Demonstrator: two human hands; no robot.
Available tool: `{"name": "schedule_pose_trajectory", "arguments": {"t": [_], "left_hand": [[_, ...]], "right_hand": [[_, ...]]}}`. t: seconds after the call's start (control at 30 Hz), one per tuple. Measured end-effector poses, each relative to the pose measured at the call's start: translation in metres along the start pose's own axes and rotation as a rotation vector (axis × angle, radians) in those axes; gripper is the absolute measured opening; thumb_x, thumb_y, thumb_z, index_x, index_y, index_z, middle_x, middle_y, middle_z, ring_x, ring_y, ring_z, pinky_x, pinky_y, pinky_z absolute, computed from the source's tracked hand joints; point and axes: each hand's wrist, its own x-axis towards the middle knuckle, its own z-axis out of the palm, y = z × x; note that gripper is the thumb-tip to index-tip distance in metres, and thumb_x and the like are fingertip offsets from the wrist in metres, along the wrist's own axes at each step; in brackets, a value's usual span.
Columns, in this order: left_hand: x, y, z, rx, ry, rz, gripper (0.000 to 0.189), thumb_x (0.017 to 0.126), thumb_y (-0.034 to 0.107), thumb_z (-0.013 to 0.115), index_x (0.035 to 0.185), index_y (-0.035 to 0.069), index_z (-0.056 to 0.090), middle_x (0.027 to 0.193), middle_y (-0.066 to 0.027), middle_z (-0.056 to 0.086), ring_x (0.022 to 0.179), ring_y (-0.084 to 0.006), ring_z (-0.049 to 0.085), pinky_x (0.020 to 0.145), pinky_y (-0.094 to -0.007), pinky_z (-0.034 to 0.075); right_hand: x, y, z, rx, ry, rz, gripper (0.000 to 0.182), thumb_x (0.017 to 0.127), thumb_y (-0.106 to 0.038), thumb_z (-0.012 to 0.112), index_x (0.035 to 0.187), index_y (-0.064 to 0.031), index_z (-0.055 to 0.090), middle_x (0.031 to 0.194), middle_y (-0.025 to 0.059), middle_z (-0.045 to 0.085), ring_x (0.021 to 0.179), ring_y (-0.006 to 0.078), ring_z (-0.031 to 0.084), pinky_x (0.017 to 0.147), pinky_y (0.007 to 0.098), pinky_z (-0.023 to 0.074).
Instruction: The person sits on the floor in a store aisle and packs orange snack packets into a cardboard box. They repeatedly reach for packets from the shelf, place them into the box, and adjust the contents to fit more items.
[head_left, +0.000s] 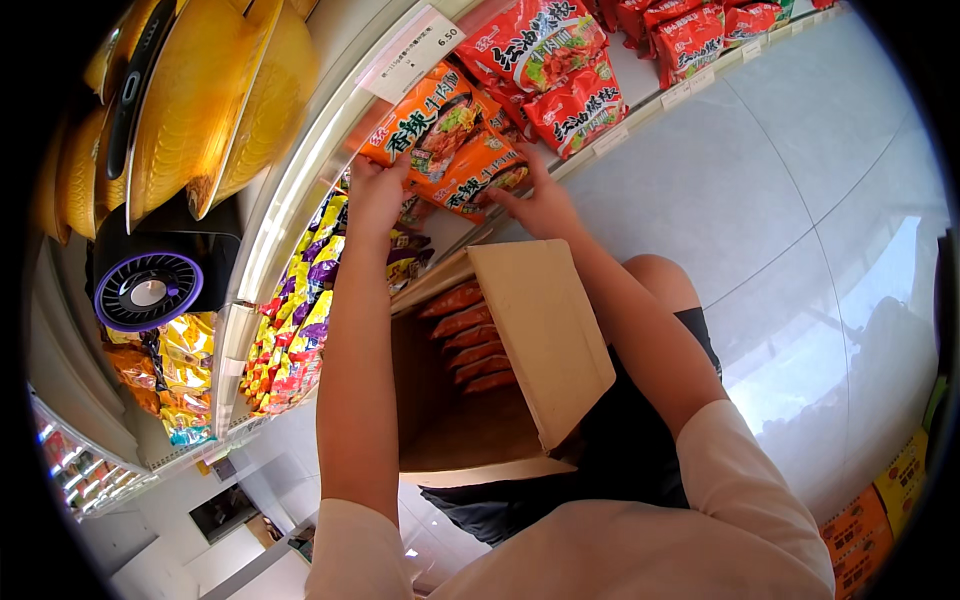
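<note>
On the lower shelf, my left hand (380, 191) grips the left edge of an orange instant noodle packet (431, 124). My right hand (541, 199) is at the right end of a second orange noodle packet (476, 176), its thumb and fingers around that end. The two packets overlap, and more packets lie partly hidden beneath them. Below my forearms an open cardboard box (544, 330) rests by my lap, one flap raised. Inside it stands a row of several orange-red packets (476, 341), with bare cardboard beside them.
Red noodle packets (574, 97) are stacked right of the orange ones. A price tag (411, 52) hangs from the shelf edge above. Yellow and purple snack bags (307, 277) fill the shelf at left. A black device with a purple ring (148, 291) and yellow packages (202, 97) sit higher up.
</note>
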Motion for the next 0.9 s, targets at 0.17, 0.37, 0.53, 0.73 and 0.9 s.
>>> {"name": "schedule_pose_trajectory", "arguments": {"t": [0.17, 0.37, 0.53, 0.73, 0.9], "left_hand": [[0.007, -0.023, 0.0, 0.012, 0.019, 0.193, 0.038, 0.095, 0.016, 0.073, 0.126, -0.003, 0.059, 0.114, -0.0132, 0.074, 0.097, -0.0225, 0.072, 0.086, -0.0367, 0.055], [0.015, -0.036, 0.0, 0.064, -0.029, 0.274, 0.046, 0.095, 0.015, 0.072, 0.135, 0.0, 0.056, 0.119, -0.0175, 0.073, 0.105, -0.0277, 0.072, 0.094, -0.0385, 0.053], [0.009, -0.033, -0.003, 0.167, -0.052, 0.31, 0.047, 0.098, 0.019, 0.068, 0.143, 0.015, 0.053, 0.129, -0.009, 0.073, 0.107, -0.0246, 0.073, 0.094, -0.0382, 0.054], [-0.036, 0.013, -0.019, 0.581, -0.073, 0.539, 0.035, 0.1, 0.023, 0.065, 0.134, 0.029, 0.067, 0.107, -0.0089, 0.077, 0.094, -0.0291, 0.074, 0.082, -0.0427, 0.057], [-0.084, 0.03, -0.041, 0.628, 0.068, 0.611, 0.028, 0.099, 0.025, 0.066, 0.125, 0.028, 0.074, 0.097, -0.0108, 0.076, 0.086, -0.0325, 0.072, 0.076, -0.0442, 0.058]], "right_hand": [[-0.009, -0.014, -0.011, -0.318, 0.024, 0.011, 0.049, 0.09, -0.035, 0.081, 0.127, -0.0151, 0.056, 0.115, 0.012, 0.07, 0.098, 0.0307, 0.072, 0.082, 0.0417, 0.0554], [-0.01, -0.006, -0.011, -0.405, 0.051, -0.19, 0.032, 0.092, -0.03, 0.078, 0.111, -0.0104, 0.062, 0.109, 0.0112, 0.07, 0.1, 0.0335, 0.07, 0.083, 0.0455, 0.0555], [-0.007, 0.004, 0.0, -0.314, -0.032, -0.139, 0.037, 0.092, -0.025, 0.077, 0.124, -0.0113, 0.063, 0.113, 0.0141, 0.069, 0.103, 0.0336, 0.069, 0.085, 0.0455, 0.0556], [-0.004, 0.021, -0.001, -0.325, -0.099, -0.241, 0.048, 0.092, -0.02, 0.075, 0.136, -0.0118, 0.059, 0.121, 0.0163, 0.065, 0.101, 0.0339, 0.069, 0.087, 0.0439, 0.0552], [-0.029, -0.005, -0.016, -0.191, -0.143, -0.254, 0.044, 0.093, -0.014, 0.073, 0.134, -0.0088, 0.059, 0.114, 0.0155, 0.064, 0.093, 0.029, 0.065, 0.083, 0.0401, 0.0535]]}}
